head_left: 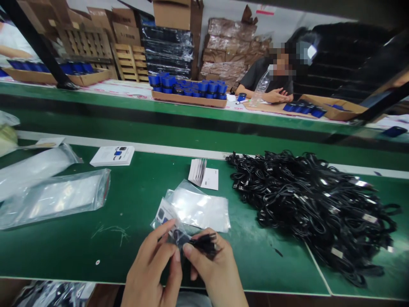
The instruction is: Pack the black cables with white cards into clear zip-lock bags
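My left hand (150,266) pinches a small clear plastic bag (166,218) near the bottom of the view, with a printed card showing through it. My right hand (212,270) grips a small bundle of black cable (204,244) right at the bag's lower end. The two hands nearly touch, and my fingers hide part of the bag. Just beyond them lies a loose stack of clear bags (200,209). A heap of tangled black cables (306,209) spreads to the right of my hands, out of their reach.
A small stack of printed cards (201,175) lies on the green workbench (96,251). Large clear bags (54,198) and a white printed box (112,155) sit at the left. Beyond a green conveyor, a seated co-worker (268,79) works beside trays of blue items (188,98).
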`<action>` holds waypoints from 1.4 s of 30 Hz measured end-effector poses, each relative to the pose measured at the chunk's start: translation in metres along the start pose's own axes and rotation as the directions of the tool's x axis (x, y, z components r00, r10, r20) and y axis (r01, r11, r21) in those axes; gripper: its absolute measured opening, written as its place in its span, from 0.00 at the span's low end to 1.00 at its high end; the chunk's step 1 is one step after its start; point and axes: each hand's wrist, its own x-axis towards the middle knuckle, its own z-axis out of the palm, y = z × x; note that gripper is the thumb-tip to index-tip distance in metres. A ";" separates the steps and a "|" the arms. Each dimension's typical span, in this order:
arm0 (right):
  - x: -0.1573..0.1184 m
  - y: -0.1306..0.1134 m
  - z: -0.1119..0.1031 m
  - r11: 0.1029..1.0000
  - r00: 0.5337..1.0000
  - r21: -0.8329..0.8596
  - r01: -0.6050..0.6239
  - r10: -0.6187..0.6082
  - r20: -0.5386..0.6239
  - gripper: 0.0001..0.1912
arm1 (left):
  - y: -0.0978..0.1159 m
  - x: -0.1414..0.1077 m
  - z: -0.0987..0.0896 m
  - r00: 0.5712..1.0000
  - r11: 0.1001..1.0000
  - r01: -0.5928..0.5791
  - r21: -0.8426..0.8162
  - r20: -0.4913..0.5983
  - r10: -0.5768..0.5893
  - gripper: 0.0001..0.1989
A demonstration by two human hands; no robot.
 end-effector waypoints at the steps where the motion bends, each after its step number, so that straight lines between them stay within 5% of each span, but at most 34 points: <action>1: -0.002 -0.001 0.000 0.997 0.998 0.051 -0.051 0.049 0.038 0.18 | -0.001 0.001 -0.002 1.000 1.000 -0.012 0.009 0.007 0.012 0.07; 7: -0.018 -0.003 -0.011 0.991 0.977 0.121 -0.059 0.032 0.213 0.32 | -0.005 0.005 -0.007 0.999 0.998 -0.041 0.047 0.031 0.040 0.06; 11: -0.012 -0.004 -0.026 0.979 0.915 0.054 -0.197 0.164 0.370 0.30 | -0.002 0.006 -0.005 1.000 1.000 0.024 0.000 0.019 -0.024 0.08; 15: -0.004 -0.002 -0.027 0.963 0.902 0.080 -0.256 0.208 0.378 0.34 | -0.001 0.011 -0.008 0.996 0.999 -0.045 -0.002 0.078 0.045 0.07; 19: -0.007 0.000 -0.019 0.973 0.971 -0.226 0.038 0.017 0.239 0.25 | -0.002 0.013 -0.007 0.993 0.995 -0.087 0.043 0.081 0.083 0.07; 23: -0.011 0.002 -0.016 0.774 0.886 -0.436 0.458 -0.361 0.291 0.24 | -0.001 0.012 -0.003 0.994 0.993 -0.104 0.058 0.025 0.102 0.08; 28: -0.010 -0.004 -0.024 0.804 0.829 -0.342 0.486 -0.300 0.472 0.36 | 0.000 0.012 -0.005 0.994 0.992 -0.109 0.067 0.003 0.109 0.08; 31: -0.010 -0.011 -0.030 0.815 0.807 -0.276 0.510 -0.342 0.481 0.31 | 0.000 0.014 -0.006 0.988 0.985 -0.151 0.088 -0.013 0.153 0.07; 33: -0.012 -0.013 -0.031 0.861 0.858 -0.245 0.446 -0.333 0.391 0.24 | -0.001 0.015 -0.007 0.986 0.981 -0.163 0.100 -0.029 0.167 0.07; 36: -0.013 -0.012 -0.025 0.977 0.974 -0.130 0.169 -0.145 0.176 0.15 | -0.003 0.016 -0.007 0.983 0.979 -0.177 0.099 -0.029 0.181 0.07; 39: -0.013 -0.010 -0.017 0.998 0.999 -0.063 0.010 -0.008 0.034 0.19 | -0.005 0.014 -0.007 0.984 0.982 -0.174 0.073 -0.027 0.177 0.07; 42: -0.011 -0.008 -0.013 0.998 0.998 -0.026 -0.051 0.051 0.025 0.25 | -0.005 0.010 -0.005 0.991 0.992 -0.125 0.031 -0.042 0.126 0.07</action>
